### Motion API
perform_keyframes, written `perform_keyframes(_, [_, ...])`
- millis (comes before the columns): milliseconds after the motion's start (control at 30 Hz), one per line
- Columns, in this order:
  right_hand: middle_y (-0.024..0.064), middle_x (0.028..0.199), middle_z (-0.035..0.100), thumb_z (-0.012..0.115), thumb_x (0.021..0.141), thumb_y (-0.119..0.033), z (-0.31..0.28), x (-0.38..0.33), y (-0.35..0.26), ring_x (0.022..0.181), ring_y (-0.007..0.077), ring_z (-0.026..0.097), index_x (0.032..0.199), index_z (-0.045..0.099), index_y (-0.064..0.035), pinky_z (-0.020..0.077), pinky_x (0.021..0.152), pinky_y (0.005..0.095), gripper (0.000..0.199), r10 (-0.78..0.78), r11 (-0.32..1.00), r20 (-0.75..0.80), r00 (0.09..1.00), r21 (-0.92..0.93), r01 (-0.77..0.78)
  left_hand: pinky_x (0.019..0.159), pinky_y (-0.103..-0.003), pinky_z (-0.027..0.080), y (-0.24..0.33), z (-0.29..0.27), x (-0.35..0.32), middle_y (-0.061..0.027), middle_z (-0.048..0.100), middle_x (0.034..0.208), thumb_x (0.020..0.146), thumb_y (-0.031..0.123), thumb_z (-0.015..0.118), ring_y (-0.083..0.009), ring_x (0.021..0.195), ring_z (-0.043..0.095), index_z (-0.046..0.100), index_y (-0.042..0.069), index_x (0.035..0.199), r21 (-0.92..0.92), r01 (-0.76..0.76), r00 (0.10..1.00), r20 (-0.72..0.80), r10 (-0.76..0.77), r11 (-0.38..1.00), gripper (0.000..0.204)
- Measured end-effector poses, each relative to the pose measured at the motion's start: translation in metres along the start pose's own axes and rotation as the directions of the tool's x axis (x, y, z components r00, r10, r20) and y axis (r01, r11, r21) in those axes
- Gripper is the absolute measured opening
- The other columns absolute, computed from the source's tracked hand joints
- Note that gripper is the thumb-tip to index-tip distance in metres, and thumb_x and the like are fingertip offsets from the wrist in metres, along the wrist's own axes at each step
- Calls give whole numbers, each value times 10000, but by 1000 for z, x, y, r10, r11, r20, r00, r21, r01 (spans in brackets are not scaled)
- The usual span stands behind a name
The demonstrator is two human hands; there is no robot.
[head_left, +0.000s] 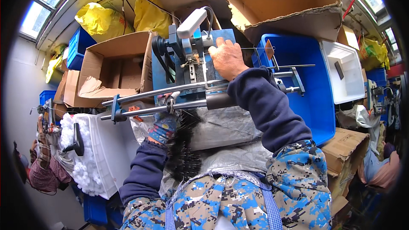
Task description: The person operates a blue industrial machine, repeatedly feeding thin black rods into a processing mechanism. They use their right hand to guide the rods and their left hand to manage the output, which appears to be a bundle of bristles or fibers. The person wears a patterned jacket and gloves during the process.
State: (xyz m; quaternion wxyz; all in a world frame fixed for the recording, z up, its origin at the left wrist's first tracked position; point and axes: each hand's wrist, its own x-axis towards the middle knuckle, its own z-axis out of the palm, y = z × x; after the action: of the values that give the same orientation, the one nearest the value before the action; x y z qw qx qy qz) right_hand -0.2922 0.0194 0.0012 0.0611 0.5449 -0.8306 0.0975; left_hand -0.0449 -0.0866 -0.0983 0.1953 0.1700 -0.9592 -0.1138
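Observation:
My right hand (228, 58) is bare and curled over the right side of a small bench machine (187, 55); what its fingers grip is hidden beneath it. A thin wire runs rightward from beside that hand. My left hand (164, 125), in a blue patterned glove, is below the two metal rods (157, 109). Its fingers are bent around something near the front rod that I cannot make out. Right beside the glove hangs a bunch of black bristles (185, 149). A dark sleeve (219, 101) sits around the front rod.
At left stand an open cardboard box (115, 66) and a white bin (104, 153) of white tufts. A blue bin (315, 85) and a white tray (343, 72) are at right. A larger carton (285, 4) stands behind. Other people (49, 168) work at both sides.

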Motion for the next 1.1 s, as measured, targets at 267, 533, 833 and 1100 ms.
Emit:
perform_keyframes(267, [117,965,564,543,768,-131,2,-1,-2,870,268,572,870,624,-90,415,720,414,136,26,1000,20,999,-3,-25,757,-452,438,34,-62,-31,-130,577,943,688,111,679,-309,838,555,597,27,977,78,-114,992,61,110,990,312])
perform_keyframes(533, [104,904,613,533,781,-111,13,3,5,847,271,589,902,624,-85,420,738,424,153,-1,995,-14,1000,98,2,752,-452,457,74,-108,-33,-179,576,898,663,78,683,-385,842,554,613,31,1007,-44,-121,989,85,124,992,354])
perform_keyframes(833, [158,1199,470,623,773,-275,8,-12,14,1098,303,425,1053,613,-41,326,874,473,365,93,995,-54,994,50,-91,780,-489,455,72,-103,-61,-192,575,986,634,112,717,-384,925,563,579,-7,955,-40,-107,987,113,111,993,369])
perform_keyframes(1100, [167,1194,373,678,741,-314,-10,-42,11,1045,314,423,1166,506,23,407,793,437,569,121,988,88,989,84,-128,777,-416,456,80,-108,-59,-113,605,950,639,44,683,-315,888,577,626,88,1065,-241,62,992,123,-33,969,432])
